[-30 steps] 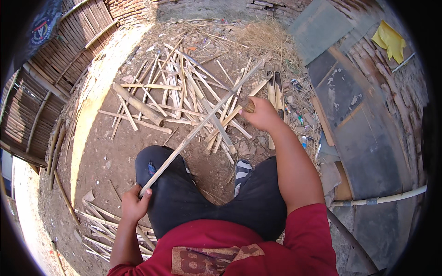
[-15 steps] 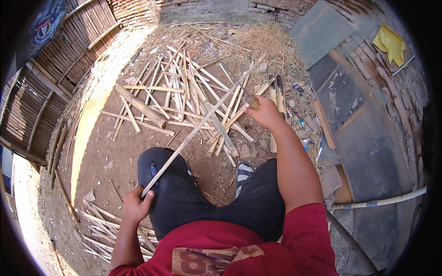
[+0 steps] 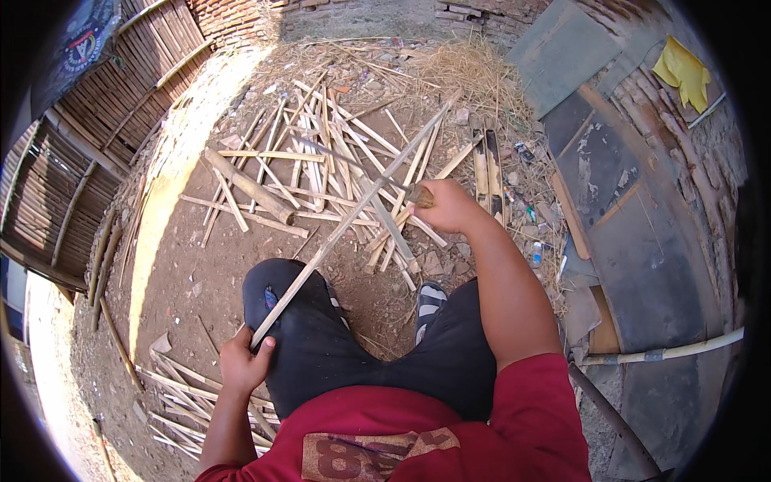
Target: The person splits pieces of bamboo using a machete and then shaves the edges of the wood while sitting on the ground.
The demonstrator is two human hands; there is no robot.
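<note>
My left hand (image 3: 245, 359) is closed round the near end of a long split bamboo strip (image 3: 323, 251). The strip slants away over my left knee toward the far right. In my right hand (image 3: 447, 206) is the wooden handle of a machete (image 3: 345, 161). Its long thin blade points to the far left and crosses the strip, apparently above it; I cannot tell whether they touch. Beyond my knees lies a loose pile of split bamboo strips (image 3: 329, 132). A thicker round bamboo piece (image 3: 250, 186) rests at the pile's left side.
More bamboo strips (image 3: 193, 406) lie by my left hip. Dark flat boards (image 3: 634, 233) and a pale pole (image 3: 666, 347) are on the right. Two split bamboo halves (image 3: 487, 173) lie near small litter. A slatted bamboo wall (image 3: 128, 88) stands at the left.
The machete's blade has swung left and lower, and now crosses the bamboo strip. My right hand has moved slightly left and nearer. My left hand still holds the strip's near end.
</note>
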